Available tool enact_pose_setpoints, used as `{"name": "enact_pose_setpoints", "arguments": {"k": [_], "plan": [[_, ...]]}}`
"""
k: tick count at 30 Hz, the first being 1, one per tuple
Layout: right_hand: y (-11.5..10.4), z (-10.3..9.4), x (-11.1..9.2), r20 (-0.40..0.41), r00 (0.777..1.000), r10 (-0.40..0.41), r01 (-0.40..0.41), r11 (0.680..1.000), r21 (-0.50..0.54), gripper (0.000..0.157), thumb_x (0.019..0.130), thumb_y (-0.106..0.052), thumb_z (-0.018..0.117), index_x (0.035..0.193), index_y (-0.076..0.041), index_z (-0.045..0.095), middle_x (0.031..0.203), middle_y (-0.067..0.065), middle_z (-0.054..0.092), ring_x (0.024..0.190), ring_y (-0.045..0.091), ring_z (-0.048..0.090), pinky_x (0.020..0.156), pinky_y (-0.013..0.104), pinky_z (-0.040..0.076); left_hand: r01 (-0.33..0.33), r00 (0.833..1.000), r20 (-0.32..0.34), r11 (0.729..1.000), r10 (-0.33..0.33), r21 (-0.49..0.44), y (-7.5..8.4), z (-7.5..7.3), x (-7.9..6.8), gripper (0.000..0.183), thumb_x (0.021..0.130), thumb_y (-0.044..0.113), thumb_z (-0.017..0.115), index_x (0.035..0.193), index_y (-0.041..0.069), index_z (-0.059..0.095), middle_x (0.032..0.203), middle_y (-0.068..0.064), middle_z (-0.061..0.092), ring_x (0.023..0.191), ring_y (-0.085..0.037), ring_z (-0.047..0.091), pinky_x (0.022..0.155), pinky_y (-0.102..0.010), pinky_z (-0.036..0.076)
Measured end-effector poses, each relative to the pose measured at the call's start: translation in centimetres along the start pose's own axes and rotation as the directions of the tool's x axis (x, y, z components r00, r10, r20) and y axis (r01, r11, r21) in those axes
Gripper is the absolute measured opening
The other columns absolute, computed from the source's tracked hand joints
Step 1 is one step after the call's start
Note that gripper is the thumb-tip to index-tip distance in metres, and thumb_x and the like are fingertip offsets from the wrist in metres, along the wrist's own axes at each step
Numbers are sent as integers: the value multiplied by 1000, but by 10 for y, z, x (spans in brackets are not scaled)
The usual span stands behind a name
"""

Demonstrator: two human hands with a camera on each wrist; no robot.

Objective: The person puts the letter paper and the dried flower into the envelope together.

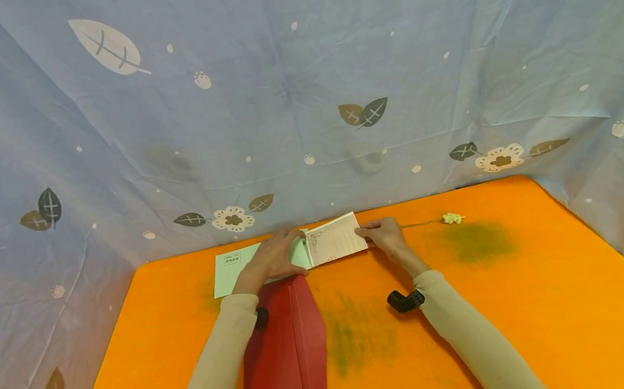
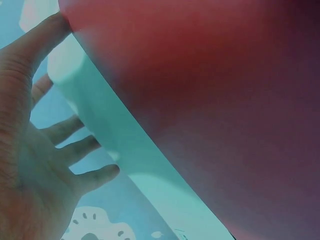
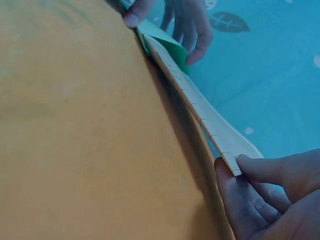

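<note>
The left hand (image 1: 274,257) grips a green envelope (image 1: 233,271). The right hand (image 1: 387,237) pinches a lined card (image 1: 337,240) at the envelope's three o'clock end.

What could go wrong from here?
Snag: the lined paper meets the green envelope's open mouth, and the right hand pinches only its far end, so it might catch or buckle.

Dragging: the red envelope reaches up beside the left hand; shifting that hand may nudge it.

Knock: the yellow flower's stem lies close behind the right hand, which might brush it.
</note>
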State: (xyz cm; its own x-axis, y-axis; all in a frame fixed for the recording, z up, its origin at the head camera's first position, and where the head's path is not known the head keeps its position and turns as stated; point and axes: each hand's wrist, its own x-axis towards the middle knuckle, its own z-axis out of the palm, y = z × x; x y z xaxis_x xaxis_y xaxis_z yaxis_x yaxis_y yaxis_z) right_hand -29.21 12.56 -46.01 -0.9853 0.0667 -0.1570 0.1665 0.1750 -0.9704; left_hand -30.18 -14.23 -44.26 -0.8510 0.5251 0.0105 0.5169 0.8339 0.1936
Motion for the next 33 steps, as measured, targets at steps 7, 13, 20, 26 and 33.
{"name": "enact_pose_setpoints", "arguments": {"k": [7,13,20,26,33], "plan": [[-4,7,1,-25,1000,-16,16,1000,0,28,80,-11,68,100,7,66,99,24,64,78,26,66,65,30,53,-24,999,-22,1000,24,4,1,0,0,73,59,50,79,119,23,48,118,-3,48,105,-23,48,85,-46,41],[1,18,2,22,999,-33,33,999,3,25,80,-9,67,99,8,66,91,22,66,67,21,66,60,28,53,-5,1000,-6,1000,5,1,2,-1,0,73,60,51,78,120,24,48,121,-3,46,108,-23,47,87,-47,40],[-3,30,1,-14,998,-62,61,996,-60,21,78,-9,70,93,6,68,82,21,67,60,19,65,56,28,53,7,1000,7,1000,-7,0,1,-3,-1,75,60,51,78,122,24,47,123,-4,46,110,-23,46,88,-46,40],[-6,42,1,10,997,-75,76,995,-63,19,75,-4,71,90,7,68,80,21,67,59,21,66,55,28,53,1,1000,-4,1000,-1,9,0,-1,1,74,59,52,78,121,24,48,121,-3,47,107,-22,47,88,-43,41],[-7,55,1,51,995,-86,88,995,-41,19,74,1,71,92,7,68,82,22,67,62,23,66,57,28,53,8,1000,5,1000,-8,10,1,-1,3,74,60,53,77,121,25,47,122,-3,47,107,-22,48,88,-41,41]]}}
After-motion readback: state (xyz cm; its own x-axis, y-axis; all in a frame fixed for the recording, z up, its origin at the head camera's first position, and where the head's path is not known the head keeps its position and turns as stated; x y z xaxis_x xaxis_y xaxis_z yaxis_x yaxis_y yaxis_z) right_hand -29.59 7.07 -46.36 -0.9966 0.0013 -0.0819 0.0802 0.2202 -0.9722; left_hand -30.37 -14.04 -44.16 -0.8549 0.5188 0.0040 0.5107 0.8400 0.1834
